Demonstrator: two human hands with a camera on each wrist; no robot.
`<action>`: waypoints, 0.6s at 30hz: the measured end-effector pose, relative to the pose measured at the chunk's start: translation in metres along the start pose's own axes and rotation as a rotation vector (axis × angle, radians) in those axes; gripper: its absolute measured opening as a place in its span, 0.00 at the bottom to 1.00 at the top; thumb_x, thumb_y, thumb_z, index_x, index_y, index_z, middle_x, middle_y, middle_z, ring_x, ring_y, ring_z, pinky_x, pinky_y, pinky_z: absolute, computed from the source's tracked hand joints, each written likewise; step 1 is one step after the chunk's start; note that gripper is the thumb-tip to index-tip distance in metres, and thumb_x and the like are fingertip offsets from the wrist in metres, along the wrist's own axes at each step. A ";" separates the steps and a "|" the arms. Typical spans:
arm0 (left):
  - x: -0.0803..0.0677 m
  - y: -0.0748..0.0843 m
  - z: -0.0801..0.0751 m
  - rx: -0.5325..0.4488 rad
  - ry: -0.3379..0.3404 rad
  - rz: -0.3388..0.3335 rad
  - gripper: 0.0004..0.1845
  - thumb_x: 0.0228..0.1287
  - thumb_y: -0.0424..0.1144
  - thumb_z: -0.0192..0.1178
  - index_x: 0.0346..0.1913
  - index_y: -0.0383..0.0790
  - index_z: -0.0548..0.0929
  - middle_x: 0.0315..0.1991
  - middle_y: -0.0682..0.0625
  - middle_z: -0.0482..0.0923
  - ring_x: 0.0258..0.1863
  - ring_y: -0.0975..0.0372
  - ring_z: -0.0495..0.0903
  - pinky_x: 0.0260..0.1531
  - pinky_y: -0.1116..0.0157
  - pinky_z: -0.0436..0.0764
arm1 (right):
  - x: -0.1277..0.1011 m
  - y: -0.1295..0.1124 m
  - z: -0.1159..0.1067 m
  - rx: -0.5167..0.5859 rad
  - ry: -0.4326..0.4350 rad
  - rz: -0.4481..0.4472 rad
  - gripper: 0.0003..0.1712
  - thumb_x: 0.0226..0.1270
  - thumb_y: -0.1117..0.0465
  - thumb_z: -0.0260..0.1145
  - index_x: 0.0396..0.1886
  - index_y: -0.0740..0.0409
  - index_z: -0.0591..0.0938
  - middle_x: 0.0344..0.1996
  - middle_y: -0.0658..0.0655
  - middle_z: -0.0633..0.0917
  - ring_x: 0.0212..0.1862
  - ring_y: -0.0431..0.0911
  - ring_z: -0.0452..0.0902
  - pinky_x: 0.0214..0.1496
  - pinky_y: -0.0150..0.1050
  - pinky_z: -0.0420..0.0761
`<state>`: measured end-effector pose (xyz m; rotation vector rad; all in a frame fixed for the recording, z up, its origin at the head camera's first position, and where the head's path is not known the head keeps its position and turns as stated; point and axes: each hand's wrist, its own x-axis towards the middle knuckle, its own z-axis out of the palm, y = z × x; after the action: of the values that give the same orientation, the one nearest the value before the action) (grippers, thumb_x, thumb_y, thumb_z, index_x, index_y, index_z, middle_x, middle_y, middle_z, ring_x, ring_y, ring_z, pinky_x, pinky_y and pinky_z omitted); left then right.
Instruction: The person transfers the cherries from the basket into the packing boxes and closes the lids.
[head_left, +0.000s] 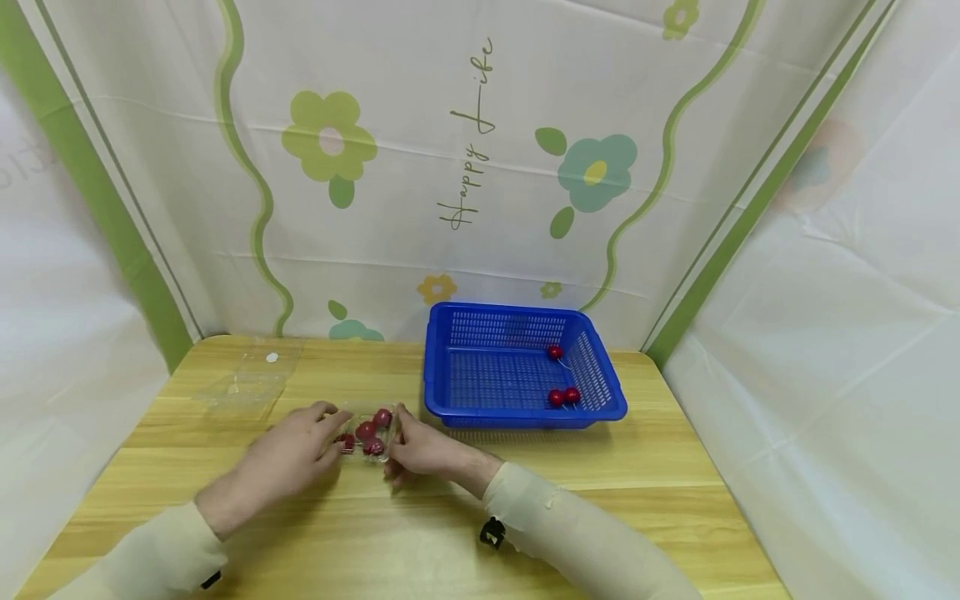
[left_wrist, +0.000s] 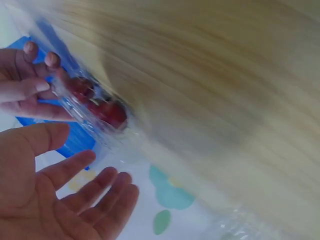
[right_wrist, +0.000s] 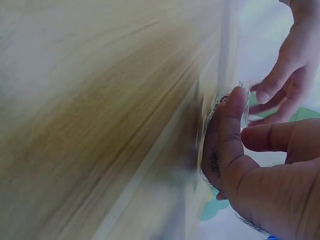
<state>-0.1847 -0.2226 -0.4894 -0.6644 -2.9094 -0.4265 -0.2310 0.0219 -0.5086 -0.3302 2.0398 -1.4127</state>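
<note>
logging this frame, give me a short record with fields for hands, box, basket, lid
left hand: open, fingers at the left side of the box
right hand: grips the right side of the box
box: clear, on the table, red fruits inside
basket: blue, behind the right hand, three red fruits in it
lid: clear, lies far left

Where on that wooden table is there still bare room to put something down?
Bare wood shows in front of the blue basket out to the table's right edge, and along the near left edge. It is crowded mid-table, where the left hand and right hand flank the clear box of red fruit; a clear lid takes the far left corner.
</note>
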 end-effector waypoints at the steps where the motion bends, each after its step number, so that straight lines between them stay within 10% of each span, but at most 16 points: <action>1: 0.001 0.003 0.001 0.021 0.021 0.024 0.27 0.76 0.38 0.80 0.71 0.31 0.89 0.64 0.32 0.91 0.55 0.41 0.94 0.57 0.40 0.98 | 0.000 0.000 0.000 0.001 0.000 -0.001 0.51 0.92 0.71 0.58 0.99 0.67 0.39 0.32 0.62 0.90 0.30 0.47 0.88 0.37 0.46 0.98; 11: 0.008 0.023 0.018 0.062 0.046 0.138 0.29 0.73 0.35 0.81 0.72 0.27 0.88 0.71 0.30 0.88 0.68 0.36 0.90 0.71 0.37 0.92 | -0.002 -0.002 -0.004 -0.063 -0.011 -0.048 0.42 0.87 0.72 0.62 0.95 0.64 0.61 0.42 0.68 0.93 0.39 0.53 0.92 0.39 0.39 0.93; 18: 0.011 0.020 0.024 0.030 0.032 0.114 0.32 0.72 0.34 0.82 0.75 0.26 0.86 0.73 0.30 0.87 0.69 0.37 0.90 0.71 0.38 0.92 | -0.016 -0.015 -0.008 -0.256 0.012 -0.068 0.45 0.87 0.64 0.67 0.96 0.63 0.61 0.68 0.67 0.91 0.53 0.50 0.90 0.51 0.36 0.88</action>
<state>-0.1870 -0.1938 -0.5052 -0.8068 -2.8246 -0.3753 -0.2259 0.0306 -0.4876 -0.5045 2.2426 -1.1946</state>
